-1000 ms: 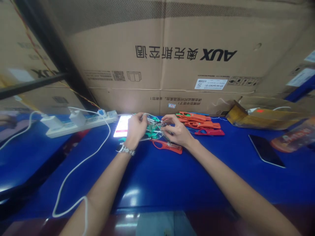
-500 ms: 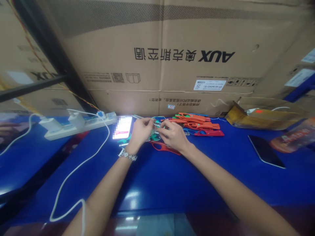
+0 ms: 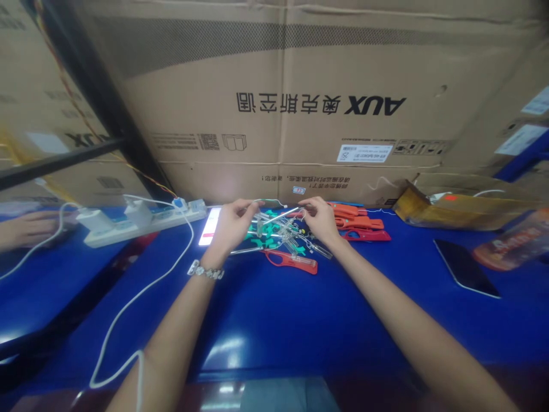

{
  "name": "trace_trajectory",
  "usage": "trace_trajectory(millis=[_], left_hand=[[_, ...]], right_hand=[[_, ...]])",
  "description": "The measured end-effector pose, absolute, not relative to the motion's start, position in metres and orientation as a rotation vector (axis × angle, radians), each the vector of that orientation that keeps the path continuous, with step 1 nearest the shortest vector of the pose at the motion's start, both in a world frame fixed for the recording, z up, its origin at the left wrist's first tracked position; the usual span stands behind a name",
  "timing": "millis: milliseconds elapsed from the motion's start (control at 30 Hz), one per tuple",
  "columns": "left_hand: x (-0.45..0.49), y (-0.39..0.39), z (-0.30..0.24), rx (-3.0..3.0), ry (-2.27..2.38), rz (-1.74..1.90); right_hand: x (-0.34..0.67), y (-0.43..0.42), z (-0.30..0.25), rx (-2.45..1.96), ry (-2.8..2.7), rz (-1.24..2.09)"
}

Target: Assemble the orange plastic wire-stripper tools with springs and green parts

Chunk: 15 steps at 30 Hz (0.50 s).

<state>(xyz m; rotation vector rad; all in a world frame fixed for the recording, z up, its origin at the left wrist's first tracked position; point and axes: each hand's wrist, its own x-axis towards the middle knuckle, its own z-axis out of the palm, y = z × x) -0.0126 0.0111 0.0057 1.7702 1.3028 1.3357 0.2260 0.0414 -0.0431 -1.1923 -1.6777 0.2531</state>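
Observation:
My left hand (image 3: 231, 226) is closed in a pinch on a clear plastic part (image 3: 259, 224). A thin wire (image 3: 272, 200) with a small white end arcs out from its fingertips. My right hand (image 3: 319, 220) pinches the upper end of a thin metal tube (image 3: 283, 216), which slants down to the left. Beneath and between the hands lies a heap of green plastic pieces (image 3: 270, 230), clear parts and metal tubes. A red handle-shaped casing (image 3: 291, 261) lies just in front of the heap. More orange-red casings (image 3: 358, 222) are piled right of my right hand.
A lit phone (image 3: 209, 229) lies behind my left wrist; a white power strip (image 3: 141, 223) with a trailing cable is at left. On the right are a dark phone (image 3: 465, 268), an orange-labelled bottle (image 3: 512, 243) and an opened carton (image 3: 454, 200). Another person's hand (image 3: 30, 229) shows at far left.
My hands have moved apart, left hand leftward and right hand rightward. The metal tube and the heap of parts now show between them. The other person's hand has come further into view.

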Motion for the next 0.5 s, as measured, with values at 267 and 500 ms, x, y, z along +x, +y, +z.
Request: trace_trajectory(millis=[267,500], left_hand=[[-0.006,0.01,0.021,1.965,1.242,1.298],[-0.002,-0.002,0.026,2.044,1.189,1.318]], right_hand=[[0.226,0.014,-0.032,-1.246,-1.823,0.247],[0.23,-0.05,-0.022,-1.318,-2.312,0.391]])
